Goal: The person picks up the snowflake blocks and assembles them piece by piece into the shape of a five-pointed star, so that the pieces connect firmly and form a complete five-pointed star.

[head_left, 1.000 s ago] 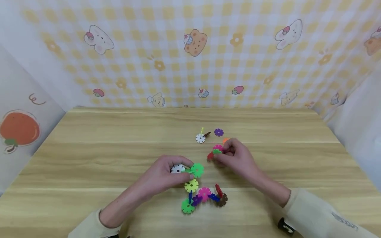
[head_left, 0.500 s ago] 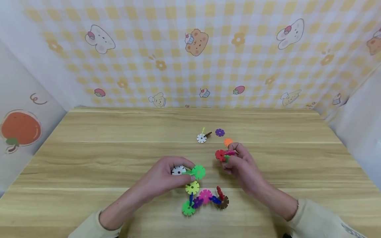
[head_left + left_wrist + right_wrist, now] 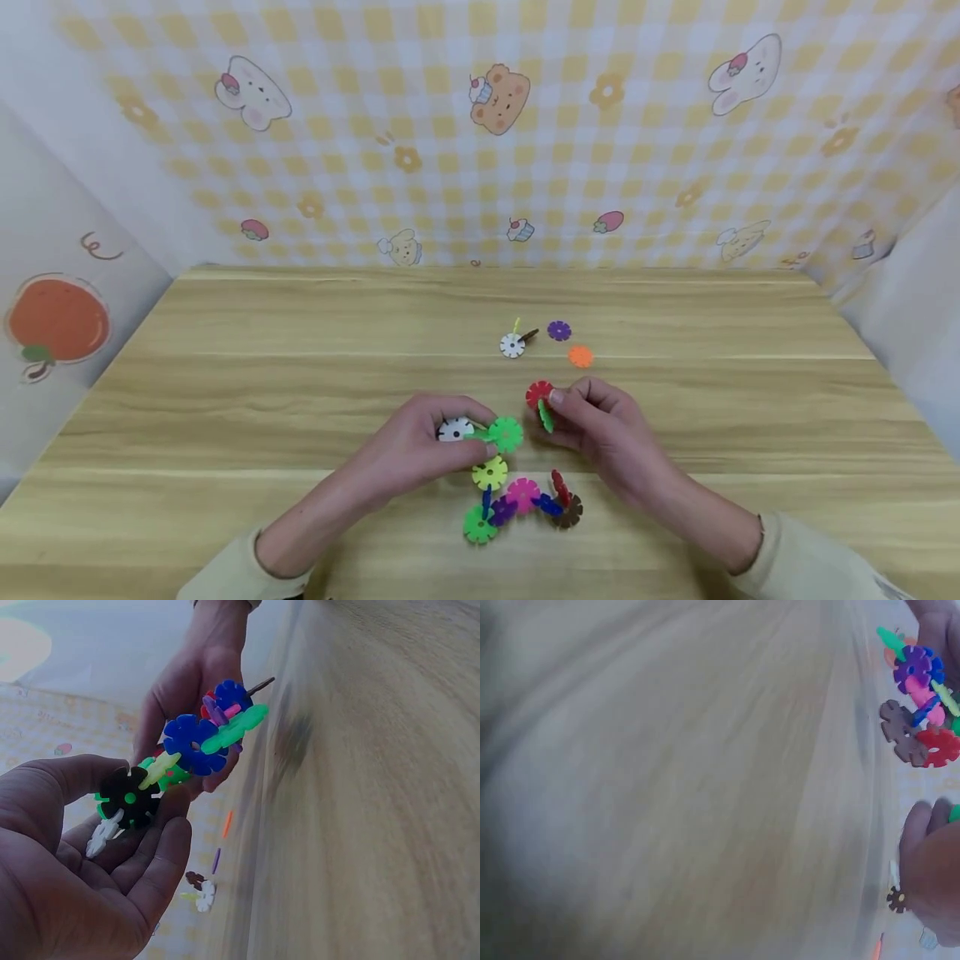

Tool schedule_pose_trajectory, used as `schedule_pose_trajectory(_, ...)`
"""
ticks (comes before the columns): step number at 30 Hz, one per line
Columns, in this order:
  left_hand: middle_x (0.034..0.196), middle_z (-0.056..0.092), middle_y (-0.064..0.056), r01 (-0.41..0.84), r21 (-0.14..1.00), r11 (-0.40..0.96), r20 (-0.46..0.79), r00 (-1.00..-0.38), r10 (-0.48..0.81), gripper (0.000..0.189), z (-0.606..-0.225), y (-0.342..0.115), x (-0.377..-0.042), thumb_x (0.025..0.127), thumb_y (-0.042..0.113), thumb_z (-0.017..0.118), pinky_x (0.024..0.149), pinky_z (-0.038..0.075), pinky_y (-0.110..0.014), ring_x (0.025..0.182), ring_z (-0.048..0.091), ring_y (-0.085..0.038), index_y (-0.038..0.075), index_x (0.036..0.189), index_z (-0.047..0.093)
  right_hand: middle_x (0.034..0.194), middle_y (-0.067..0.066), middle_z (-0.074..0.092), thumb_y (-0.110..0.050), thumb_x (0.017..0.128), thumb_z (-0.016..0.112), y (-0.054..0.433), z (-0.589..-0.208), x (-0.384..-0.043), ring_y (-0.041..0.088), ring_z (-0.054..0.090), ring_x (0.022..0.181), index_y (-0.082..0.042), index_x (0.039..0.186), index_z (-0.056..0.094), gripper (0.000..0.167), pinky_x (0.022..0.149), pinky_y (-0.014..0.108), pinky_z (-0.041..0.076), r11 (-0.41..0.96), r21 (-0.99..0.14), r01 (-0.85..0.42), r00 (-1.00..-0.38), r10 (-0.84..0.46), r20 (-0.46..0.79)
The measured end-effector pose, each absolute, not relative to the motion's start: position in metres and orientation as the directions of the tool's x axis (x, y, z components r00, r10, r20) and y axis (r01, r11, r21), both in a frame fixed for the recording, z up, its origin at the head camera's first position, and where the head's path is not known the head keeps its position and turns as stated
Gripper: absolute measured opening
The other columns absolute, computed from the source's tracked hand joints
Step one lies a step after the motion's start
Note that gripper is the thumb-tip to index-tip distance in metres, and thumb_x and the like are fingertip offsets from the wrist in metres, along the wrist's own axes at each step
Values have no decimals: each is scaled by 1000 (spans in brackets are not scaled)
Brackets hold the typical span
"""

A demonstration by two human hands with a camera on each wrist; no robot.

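Note:
In the head view my left hand [image 3: 408, 446] pinches one end of a chain of slotted plastic discs between thumb and fingers. A light green disc [image 3: 506, 434] and a white disc [image 3: 454, 430] show at that grip. From there the chain runs toward me through a yellow disc [image 3: 490, 472], a pink disc [image 3: 523, 495] and a brown disc [image 3: 567, 511]. Just to the right, my right hand [image 3: 611, 425] pinches a small joined cluster, with a red disc [image 3: 538, 394] and a green disc [image 3: 546, 415] showing. The left wrist view shows the chain's blue disc [image 3: 195, 745] off the table.
Farther back on the wooden table [image 3: 300, 333] lie a loose purple disc [image 3: 558, 331] and an orange disc [image 3: 581, 357]. Beside them is a joined piece with a white disc [image 3: 512, 346]. A checked cloth wall [image 3: 435, 192] stands behind the table.
My right hand has drawn the small cluster away from the orange disc, toward me, and turned it; it now sits closer to my left hand. The left hand keeps its hold, almost still.

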State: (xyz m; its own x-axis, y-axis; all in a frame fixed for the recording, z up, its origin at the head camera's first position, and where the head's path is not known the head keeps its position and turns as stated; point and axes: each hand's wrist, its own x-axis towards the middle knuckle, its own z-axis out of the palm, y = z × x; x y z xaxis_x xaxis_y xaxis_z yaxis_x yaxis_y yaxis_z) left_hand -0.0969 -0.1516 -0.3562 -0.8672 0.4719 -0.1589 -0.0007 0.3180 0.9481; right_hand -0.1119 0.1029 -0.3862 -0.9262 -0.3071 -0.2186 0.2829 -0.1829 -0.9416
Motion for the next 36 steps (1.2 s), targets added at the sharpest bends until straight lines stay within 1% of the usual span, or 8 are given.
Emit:
schedule_pose_trajectory(3,95,72,-3,-1,948,319,-162,-864,476,22,-357,-151,-97,90,24,75,65,49,-26,80,59,-17,13,109,77,92,-3,68,-16,101,63,101,-383,-109,16,63,91,-15,87,57,16,87,31,57,-156,-945,288,-931,-277,-238)
schedule_pose_trajectory(6,94,71,-3,-13,946,323,-174,-862,476,22,-357,-150,-96,90,23,75,61,47,-26,76,57,-17,13,110,77,92,-2,68,-17,102,62,99,-380,-106,16,65,90,-13,100,49,14,82,29,55,-169,-938,303,-933,-253,-256)
schedule_pose_trajectory(9,94,71,-4,-22,947,320,-182,-859,479,22,-358,-150,-96,90,23,75,62,48,-25,77,58,-17,13,110,77,94,-2,71,-13,102,59,97,-377,-104,17,70,92,-10,117,39,25,88,32,58,-224,-925,307,-935,-253,-249)
schedule_pose_trajectory(13,96,72,-4,-29,950,312,-184,-858,479,22,-359,-149,-96,91,23,75,65,49,-25,80,59,-18,13,110,77,93,-2,68,-4,98,58,95,-377,-102,18,70,92,-8,128,34,38,95,37,57,-285,-915,287,-938,-276,-208)
schedule_pose_trajectory(17,95,71,-4,-37,951,306,-187,-858,478,22,-360,-149,-96,91,23,74,64,49,-25,78,59,-19,13,110,77,101,-1,62,0,96,59,97,-380,-100,17,65,95,-8,128,40,38,95,34,57,-238,-944,227,-939,-311,-147)
schedule_pose_trajectory(23,95,71,-3,-15,947,321,-176,-858,482,23,-361,-149,-96,91,24,74,61,47,-25,77,58,-18,14,111,77,113,4,59,4,94,63,100,-386,-94,17,65,101,-9,124,43,38,93,31,58,-189,-980,67,-945,-326,-2)
schedule_pose_trajectory(30,108,73,-1,6,942,335,-169,-856,489,22,-362,-146,-95,92,21,73,76,52,-28,92,61,-19,16,113,77,116,6,60,10,93,63,102,-389,-90,18,67,111,-9,122,45,40,94,30,57,-188,-978,-90,-925,-347,152)
schedule_pose_trajectory(36,99,73,-1,8,938,347,-164,-872,461,19,-360,-143,-93,91,19,75,61,50,-25,70,59,-15,16,110,77,123,17,68,7,95,63,102,-389,-89,22,70,112,-10,120,45,35,92,33,59,-191,-979,-67,-924,-359,133)
